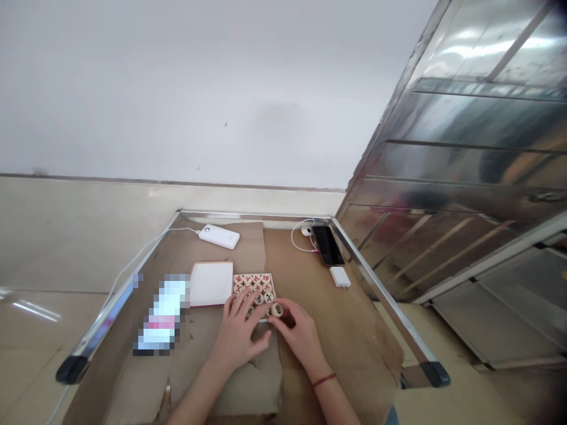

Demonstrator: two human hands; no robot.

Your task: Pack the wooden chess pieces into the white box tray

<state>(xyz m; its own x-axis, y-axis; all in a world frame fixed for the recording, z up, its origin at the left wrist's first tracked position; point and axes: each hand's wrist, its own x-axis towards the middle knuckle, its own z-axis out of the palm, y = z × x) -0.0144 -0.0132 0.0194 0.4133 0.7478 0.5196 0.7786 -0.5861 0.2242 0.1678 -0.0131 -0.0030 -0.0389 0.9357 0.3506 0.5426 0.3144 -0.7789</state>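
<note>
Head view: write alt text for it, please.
The right hand holds a round piece at the near right corner of a box of pieces, while the left hand partly covers others. On the cardboard beyond lie a white power bank and a black phone.

head view: forward, down, close over table (383, 295)

The person is wearing a thin red bracelet (325, 379), which is looking like a cord and is going around the right wrist (321, 368). The left hand (239, 330), the right hand (297, 327) and both forearms (201, 381) are showing bare.
</note>
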